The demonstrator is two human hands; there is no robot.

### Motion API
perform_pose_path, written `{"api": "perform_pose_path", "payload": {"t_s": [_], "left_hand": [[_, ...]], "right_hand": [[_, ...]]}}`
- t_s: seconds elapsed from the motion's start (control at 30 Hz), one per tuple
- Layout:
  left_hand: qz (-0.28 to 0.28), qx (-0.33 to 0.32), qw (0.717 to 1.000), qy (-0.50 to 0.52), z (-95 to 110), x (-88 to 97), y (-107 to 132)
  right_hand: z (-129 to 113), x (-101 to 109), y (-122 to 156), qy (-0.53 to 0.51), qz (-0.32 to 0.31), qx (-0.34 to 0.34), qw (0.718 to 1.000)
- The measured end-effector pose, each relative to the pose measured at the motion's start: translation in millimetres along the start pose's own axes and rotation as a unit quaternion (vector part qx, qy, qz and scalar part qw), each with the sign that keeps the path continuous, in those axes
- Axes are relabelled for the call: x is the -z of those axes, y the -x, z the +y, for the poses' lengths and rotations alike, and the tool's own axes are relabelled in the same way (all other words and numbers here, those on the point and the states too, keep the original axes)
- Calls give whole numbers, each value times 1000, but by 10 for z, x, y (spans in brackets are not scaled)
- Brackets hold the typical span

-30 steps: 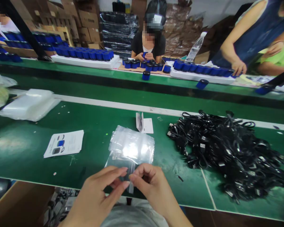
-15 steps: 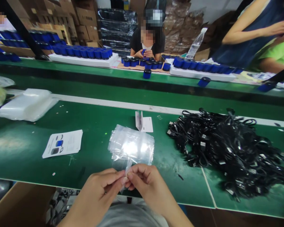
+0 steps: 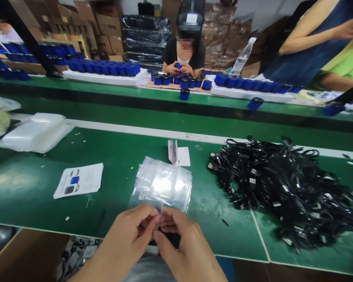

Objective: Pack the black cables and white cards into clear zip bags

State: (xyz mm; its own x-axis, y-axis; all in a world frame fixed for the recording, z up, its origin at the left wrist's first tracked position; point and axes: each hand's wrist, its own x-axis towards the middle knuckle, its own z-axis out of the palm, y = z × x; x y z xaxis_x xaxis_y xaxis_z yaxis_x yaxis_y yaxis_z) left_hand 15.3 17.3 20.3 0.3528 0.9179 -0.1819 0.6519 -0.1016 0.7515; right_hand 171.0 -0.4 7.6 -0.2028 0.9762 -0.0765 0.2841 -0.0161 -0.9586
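My left hand [image 3: 137,227] and my right hand [image 3: 179,231] meet at the front edge of the green table, fingertips pinched together. Between them is a clear plastic bag [image 3: 160,210], seen nearly edge-on and mostly hidden by the fingers. Just beyond my fingers lies a loose stack of clear zip bags [image 3: 164,182], shining under the light. Behind that stack a small folded leaflet [image 3: 173,152] stands partly upright on a flat white one. To the left rests a stack of printed cards [image 3: 79,180] with product pictures.
A large heap of black USB cables [image 3: 276,188] covers the right side. A pack of plastic bags [image 3: 35,131] lies at the left. Across the raised belt, a person [image 3: 184,55] handles a blue item among rows of blue jars [image 3: 106,67]. Below the table edge stands a carton [image 3: 26,254].
My hands have shifted slightly, the right thumb lower, and the bag between them is now less visible. The person opposite has lowered their head a little.
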Motion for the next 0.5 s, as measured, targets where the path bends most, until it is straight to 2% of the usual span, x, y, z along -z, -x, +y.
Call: {"api": "perform_pose_path", "payload": {"t_s": [0.1, 0.17, 0.23, 0.3, 0.4, 0.5], "left_hand": [[-31, 16, 996, 87, -1, -45, -38], [-33, 18, 992, 124, -8, -81, -77], [-16, 11, 992, 128, -22, -117, -112], [18, -3, 995, 96, -39, -148, -129], [63, -3, 997, 50, -64, -172, -122], [73, 16, 995, 66, -80, -166, -110]], "right_hand": [[-13, 2, 15, 41, -6, 38, 998], [-5, -1, -5, 106, 1, 65, 992], [25, -13, -35, 206, 17, 85, 975], [66, -16, -65, 312, 32, 91, 945], [85, 80, -119, 404, 41, 48, 913], [-4, 326, -263, 344, -3, 7, 939]]}}
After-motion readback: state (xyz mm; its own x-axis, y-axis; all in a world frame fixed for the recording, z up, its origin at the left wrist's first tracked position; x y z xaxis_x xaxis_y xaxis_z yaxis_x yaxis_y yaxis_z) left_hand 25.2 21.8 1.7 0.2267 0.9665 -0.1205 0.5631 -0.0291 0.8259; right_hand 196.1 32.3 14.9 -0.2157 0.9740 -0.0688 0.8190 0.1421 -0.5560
